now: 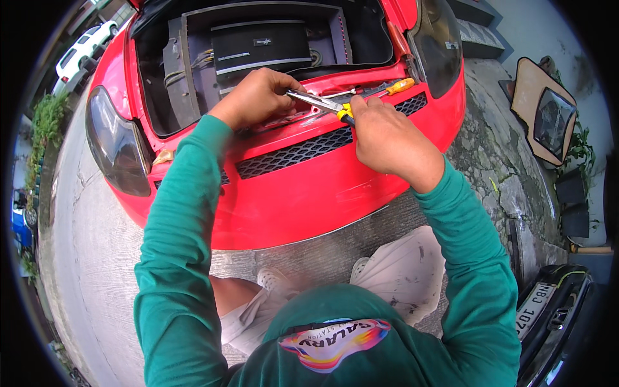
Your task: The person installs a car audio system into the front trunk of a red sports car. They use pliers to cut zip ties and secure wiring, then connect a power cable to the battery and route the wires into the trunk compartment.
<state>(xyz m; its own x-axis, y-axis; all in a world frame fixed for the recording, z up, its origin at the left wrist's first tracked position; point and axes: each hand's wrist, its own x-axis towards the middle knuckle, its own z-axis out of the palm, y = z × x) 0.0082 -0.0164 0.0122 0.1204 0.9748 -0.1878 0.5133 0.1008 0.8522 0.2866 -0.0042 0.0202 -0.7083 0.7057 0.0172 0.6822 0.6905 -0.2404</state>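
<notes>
Long-nose pliers (319, 101) with yellow and black handles are gripped in my right hand (390, 132). Their jaws point left, to the fingertips of my left hand (261, 97). That hand is closed in a pinch, and whatever sits between its fingers is too small or hidden to name. Both hands are over the rear edge of a red car (290, 200), just above its black mesh grille (293, 153). A screwdriver (400, 86) with a yellow-orange handle lies on the ledge beyond my right hand.
Inside the open trunk, a black amplifier box (261, 51) sits in a grey frame with cables. Dark lamps (116, 142) flank the bumper. To the right, a tan-edged panel (545, 109) leans by the wall, and a black car part with a plate (558, 316) lies lower down.
</notes>
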